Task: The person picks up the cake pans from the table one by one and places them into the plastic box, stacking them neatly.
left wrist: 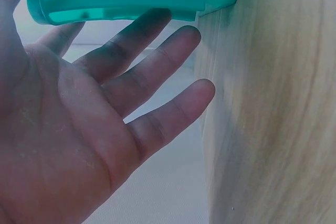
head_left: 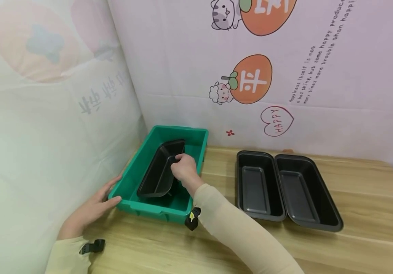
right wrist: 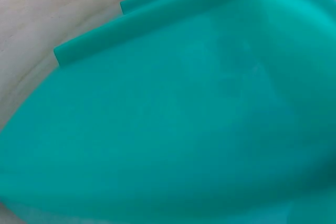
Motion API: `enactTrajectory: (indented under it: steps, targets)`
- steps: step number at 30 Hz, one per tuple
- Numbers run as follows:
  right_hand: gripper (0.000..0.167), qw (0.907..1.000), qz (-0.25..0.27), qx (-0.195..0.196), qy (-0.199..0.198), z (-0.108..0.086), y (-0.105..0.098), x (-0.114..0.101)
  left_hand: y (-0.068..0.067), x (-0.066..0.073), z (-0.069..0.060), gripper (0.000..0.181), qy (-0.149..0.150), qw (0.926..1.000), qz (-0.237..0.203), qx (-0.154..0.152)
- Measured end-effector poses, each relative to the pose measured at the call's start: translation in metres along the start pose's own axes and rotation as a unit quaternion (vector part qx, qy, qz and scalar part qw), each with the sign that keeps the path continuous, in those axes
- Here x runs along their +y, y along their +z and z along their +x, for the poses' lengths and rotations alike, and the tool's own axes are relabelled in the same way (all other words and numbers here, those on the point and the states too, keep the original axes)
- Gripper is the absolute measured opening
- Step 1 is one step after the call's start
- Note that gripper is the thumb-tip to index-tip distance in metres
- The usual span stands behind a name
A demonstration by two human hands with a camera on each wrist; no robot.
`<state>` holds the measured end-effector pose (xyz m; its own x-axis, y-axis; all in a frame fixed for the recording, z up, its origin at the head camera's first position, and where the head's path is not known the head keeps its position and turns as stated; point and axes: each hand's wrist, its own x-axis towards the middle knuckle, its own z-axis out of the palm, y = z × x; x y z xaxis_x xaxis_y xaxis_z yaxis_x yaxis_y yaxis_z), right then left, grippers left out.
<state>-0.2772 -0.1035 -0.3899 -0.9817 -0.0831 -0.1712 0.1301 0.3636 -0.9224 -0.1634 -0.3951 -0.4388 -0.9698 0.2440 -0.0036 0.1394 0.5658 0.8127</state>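
Black loaf pan (head_left: 158, 171) is prob. thin coated metal: light for its size, stiff, won't flex or break if knocked, tho the smooth finish may be a bit slippery & could scratch. Best hold = the rim: pinch mid-long-side for a quick lift, or take both short ends for a level carry. One-sided pinch prob. lets it swing/tip, so a firm thumb inside helps.

Pan's inside the green tray (head_left: 141, 208), abt centre, long axis running 7 to 1 o'clock, & looks tilted, not flat. Looks: matte black/dk grey, rectangular, rounded corners, flared walls, narrow lip. Something dark shows under its 5 o'clock end; can't tell what.

Right hand (head_left: 187, 169) is closed in a pinch on the pan's rim at abt 3 o'clock; exact finger placement hidden, & the right-wrist view is mostly blurred green wall. Left hand (head_left: 95, 209) is spread, fingers nearly straight, thumb over the tray's 8 o'clock corner, fingers along the outside; it touches the tray w/o wrapping it.

Tray's on the wood-grain desk (head_left: 169, 251). At its 3 o'clock, two similar pans, left one (head_left: 255, 190) & right one (head_left: 299, 198), sit side by side, openings up.
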Motion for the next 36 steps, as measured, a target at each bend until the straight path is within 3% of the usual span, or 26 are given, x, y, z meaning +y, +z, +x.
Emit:
enactTrajectory:
  steps: [16,25,36]
  targets:
    - [0.059,0.9992,-0.018,-0.026,0.022,-0.007,-0.007,0.001,0.005,0.004,0.003,0.068,0.004,1.0000,0.003,-0.001]
    - [0.064,0.9973,0.031,-0.055,0.039,-0.016,-0.016,-0.007,0.002,0.004,0.002,0.069,-0.006,0.9999,-0.003,-0.008]
    - [0.069,0.9873,0.088,-0.125,0.044,-0.028,-0.024,-0.011,0.001,0.001,0.000,0.069,0.005,0.9999,-0.003,-0.009]
